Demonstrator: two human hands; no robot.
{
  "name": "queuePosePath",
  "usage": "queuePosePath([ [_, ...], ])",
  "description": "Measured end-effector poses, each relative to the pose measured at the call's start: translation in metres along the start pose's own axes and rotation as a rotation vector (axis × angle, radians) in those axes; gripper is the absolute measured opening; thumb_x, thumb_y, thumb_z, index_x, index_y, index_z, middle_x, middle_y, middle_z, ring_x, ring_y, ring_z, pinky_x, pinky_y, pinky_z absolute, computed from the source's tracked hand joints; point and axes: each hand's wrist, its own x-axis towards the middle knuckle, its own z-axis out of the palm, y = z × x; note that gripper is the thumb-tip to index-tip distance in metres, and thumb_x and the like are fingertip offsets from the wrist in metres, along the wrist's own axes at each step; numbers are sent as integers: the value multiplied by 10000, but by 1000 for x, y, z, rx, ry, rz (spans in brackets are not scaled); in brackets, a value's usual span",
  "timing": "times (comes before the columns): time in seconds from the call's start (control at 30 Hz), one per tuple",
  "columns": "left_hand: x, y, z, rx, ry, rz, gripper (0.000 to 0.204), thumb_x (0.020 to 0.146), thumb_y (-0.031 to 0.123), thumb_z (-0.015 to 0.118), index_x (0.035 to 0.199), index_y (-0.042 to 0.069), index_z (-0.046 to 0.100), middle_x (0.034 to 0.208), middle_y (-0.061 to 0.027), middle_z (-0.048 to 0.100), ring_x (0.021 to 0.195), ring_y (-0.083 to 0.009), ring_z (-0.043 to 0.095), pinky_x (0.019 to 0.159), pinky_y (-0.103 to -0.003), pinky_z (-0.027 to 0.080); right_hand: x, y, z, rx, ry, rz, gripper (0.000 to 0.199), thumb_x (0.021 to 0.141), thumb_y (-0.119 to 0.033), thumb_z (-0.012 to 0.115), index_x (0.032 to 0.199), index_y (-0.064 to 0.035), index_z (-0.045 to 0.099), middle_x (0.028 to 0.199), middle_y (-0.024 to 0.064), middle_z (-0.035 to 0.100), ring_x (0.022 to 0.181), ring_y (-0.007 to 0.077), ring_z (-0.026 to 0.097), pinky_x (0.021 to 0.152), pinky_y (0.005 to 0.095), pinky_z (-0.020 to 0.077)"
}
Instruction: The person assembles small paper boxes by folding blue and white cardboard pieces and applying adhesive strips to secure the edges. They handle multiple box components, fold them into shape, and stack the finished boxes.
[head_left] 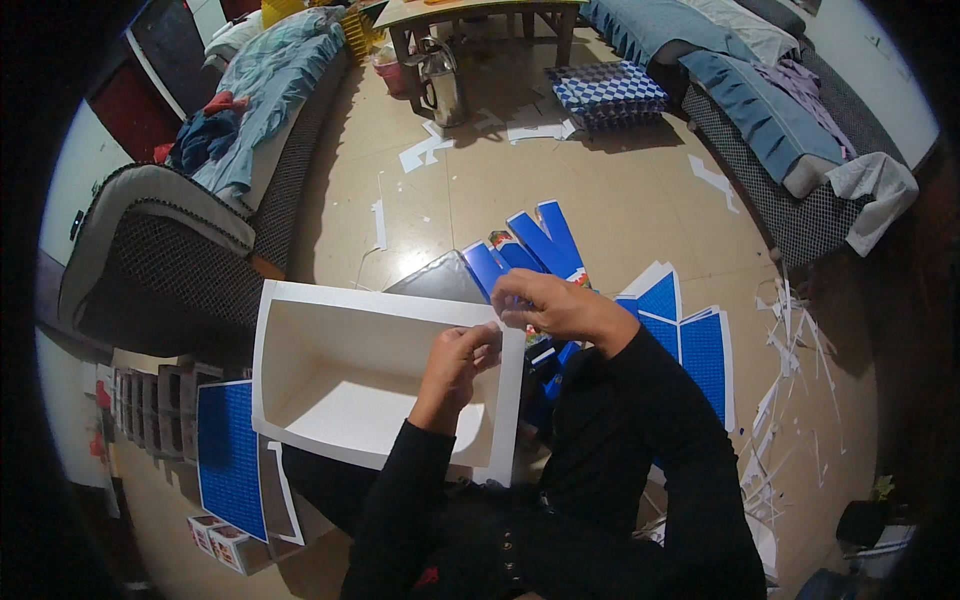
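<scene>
I'm watching the left hand (453,366) and right hand (566,308) hovering by the far right corner of a white box (385,304), each grip looking narrow, its holding impossible to tell

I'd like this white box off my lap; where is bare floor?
Bare floor lies between the checkered block, blue strips and blue panels; a narrower patch separates the left sofa from a white scrap. Right of the panels, shavings crowd it.

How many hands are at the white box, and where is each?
2. The left hand is over the opening of the white box, near its right end; the right hand is at its far right corner. No other hand shows.
</scene>
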Motion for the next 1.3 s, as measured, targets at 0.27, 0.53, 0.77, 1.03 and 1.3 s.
queuePosePath([
  [0.27, -8, 8, 10, 4, 17, 16, 288, 868, 245, 683, 891, -40, 652, 792, -48, 638, 691, -113, 578, 760, -286, 497, 0, 0, 0, 52, -16, 48, 130, 921, -129, 595, 1036, -71, 572, 1021, 99, 579, 969, 258, 583, 842, 358, 469],
  [0.53, -2, 1, 2, 63, 13, 4, 285, 881, 251, 677, 831, -29, 652, 744, -31, 604, 641, -118, 549, 744, -282, 509, 4, 5, 7, -181, 15, 87, 133, 941, -137, 542, 1014, -25, 546, 990, 135, 567, 896, 278, 576, 797, 364, 460],
  [0.77, -2, -1, 1, -4, -12, -5, 266, 875, 220, 682, 845, -42, 650, 765, -49, 615, 644, -109, 551, 643, -232, 452, 4, 11, 12, -191, 63, 60, 133, 943, -168, 545, 958, -38, 523, 939, 147, 566, 869, 325, 580, 751, 389, 450],
  [1.03, -2, -8, 2, 63, 47, 29, 259, 867, 210, 678, 835, -46, 646, 737, -36, 600, 616, -86, 519, 619, -217, 421, 5, 0, 11, -127, 32, 140, 155, 921, -118, 572, 1026, -29, 499, 956, 176, 609, 904, 335, 616, 785, 384, 470],
  [1.3, -15, 1, 19, 136, 112, 11, 262, 828, 183, 727, 901, -61, 667, 792, -52, 645, 629, -86, 531, 621, -217, 429, 8, 9, 10, -30, 68, 118, 259, 885, -106, 628, 1083, -30, 479, 1048, 206, 633, 1012, 342, 633, 864, 393, 479],
])
